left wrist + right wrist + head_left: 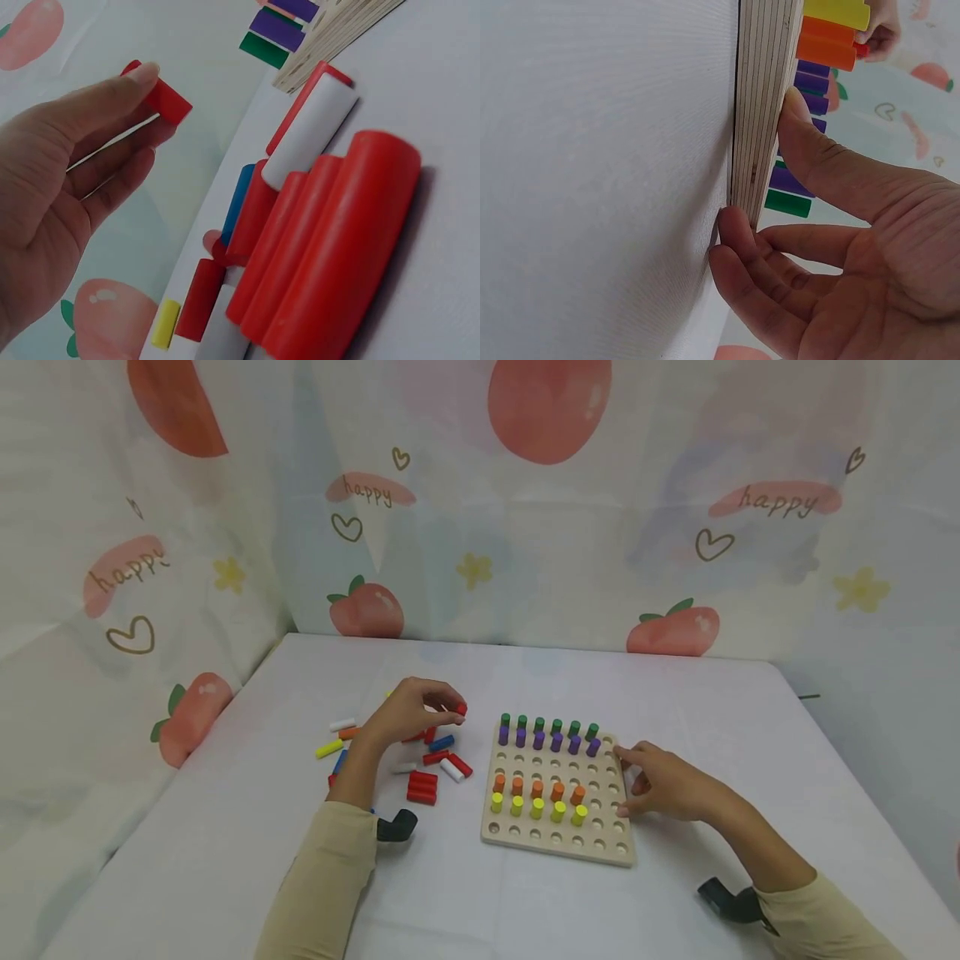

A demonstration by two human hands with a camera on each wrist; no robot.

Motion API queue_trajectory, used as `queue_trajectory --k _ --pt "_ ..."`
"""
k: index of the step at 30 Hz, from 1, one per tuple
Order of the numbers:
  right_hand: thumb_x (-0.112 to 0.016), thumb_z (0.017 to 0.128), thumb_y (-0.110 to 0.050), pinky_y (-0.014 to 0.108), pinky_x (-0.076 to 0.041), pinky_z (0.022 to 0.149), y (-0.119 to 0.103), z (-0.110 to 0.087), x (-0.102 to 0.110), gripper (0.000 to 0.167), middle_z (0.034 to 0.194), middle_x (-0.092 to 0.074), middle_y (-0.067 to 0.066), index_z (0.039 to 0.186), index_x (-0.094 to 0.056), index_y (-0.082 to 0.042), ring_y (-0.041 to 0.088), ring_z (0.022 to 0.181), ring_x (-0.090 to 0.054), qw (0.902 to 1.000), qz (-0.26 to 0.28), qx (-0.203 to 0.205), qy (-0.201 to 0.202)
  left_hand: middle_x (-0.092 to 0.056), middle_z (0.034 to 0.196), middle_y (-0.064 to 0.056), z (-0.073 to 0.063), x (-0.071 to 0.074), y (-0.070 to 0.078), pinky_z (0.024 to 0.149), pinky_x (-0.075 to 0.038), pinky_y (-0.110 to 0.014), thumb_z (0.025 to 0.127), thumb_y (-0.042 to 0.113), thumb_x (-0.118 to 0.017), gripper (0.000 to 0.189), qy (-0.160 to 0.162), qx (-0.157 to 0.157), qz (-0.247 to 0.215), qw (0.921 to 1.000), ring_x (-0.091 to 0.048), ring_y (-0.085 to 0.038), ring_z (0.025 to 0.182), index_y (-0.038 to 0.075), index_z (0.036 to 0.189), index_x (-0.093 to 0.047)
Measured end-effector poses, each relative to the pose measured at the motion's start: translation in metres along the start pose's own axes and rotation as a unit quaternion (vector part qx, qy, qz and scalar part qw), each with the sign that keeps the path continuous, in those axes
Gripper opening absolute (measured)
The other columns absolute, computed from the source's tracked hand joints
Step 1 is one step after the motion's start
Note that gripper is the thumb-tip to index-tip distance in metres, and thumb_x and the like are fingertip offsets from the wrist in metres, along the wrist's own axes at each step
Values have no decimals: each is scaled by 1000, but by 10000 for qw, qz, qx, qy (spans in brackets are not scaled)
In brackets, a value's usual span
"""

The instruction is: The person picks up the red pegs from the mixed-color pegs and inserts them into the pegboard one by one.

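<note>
My left hand [412, 710] pinches a red peg [171, 103] between thumb and fingers, above the table left of the board. The wooden pegboard [555, 850] lies flat with rows of holes. Green pegs [557, 726] and purple pegs [557, 742] stand in its two far rows. Nearer, orange pegs [557, 792] and yellow pegs [537, 809] stand in two more rows, with holes free at their right ends. At the board's right edge, my right hand [663, 783] touches the side with thumb and fingertips, spread apart and not wrapped round it.
Loose red pegs [422, 787] lie together left of the board. Around them are white pegs [452, 770], a blue peg [442, 743], a yellow peg [328, 748] and an orange peg [349, 733]. A printed cloth [525, 552] hangs behind the white table [480, 910].
</note>
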State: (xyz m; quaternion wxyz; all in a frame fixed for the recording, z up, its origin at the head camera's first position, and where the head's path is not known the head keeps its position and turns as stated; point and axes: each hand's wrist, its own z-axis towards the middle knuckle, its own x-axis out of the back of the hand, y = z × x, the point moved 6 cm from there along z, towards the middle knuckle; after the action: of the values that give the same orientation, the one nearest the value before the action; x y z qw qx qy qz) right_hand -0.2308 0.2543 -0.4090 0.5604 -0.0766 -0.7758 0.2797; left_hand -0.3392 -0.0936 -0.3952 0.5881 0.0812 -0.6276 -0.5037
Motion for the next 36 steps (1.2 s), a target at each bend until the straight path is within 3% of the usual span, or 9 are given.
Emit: queue_trajectory --k 8,12,30,36 --pt "-92 79 -27 29 -47 63 0 1 1 97 113 -55 11 149 -41 14 20 86 -52 10000 -39 4 -27 -74 99 7 4 -9 6 89 -57 -32 92 16 -82 20 -67 -61 -583 9983 -69 -15 95 15 111 -77" --pt "-92 78 -28 28 -47 63 1 0 2 97 112 -54 10 149 -41 15 20 86 -52 10000 -5 -26 -18 -74 101 6 6 -16 10 89 -57 -33 92 17 -82 22 -268 -50 -776 9966 -69 -16 96 15 112 -77" --pt "-92 78 -26 27 -47 60 2 -1 -2 97 112 -53 10 151 -40 11 19 83 -51 9999 129 -32 -50 -73 104 7 7 -43 10 88 -57 -30 91 14 -82 19 -771 87 -863 9932 -68 -16 96 19 110 -79" --pt "-92 78 -26 28 -48 60 2 -1 -1 97 110 -53 9 151 -40 12 19 81 -51 9999 148 -57 -57 -73 104 6 7 -50 15 89 -57 -31 91 11 -82 20 -998 -139 -974 9901 -69 -16 96 15 110 -79"
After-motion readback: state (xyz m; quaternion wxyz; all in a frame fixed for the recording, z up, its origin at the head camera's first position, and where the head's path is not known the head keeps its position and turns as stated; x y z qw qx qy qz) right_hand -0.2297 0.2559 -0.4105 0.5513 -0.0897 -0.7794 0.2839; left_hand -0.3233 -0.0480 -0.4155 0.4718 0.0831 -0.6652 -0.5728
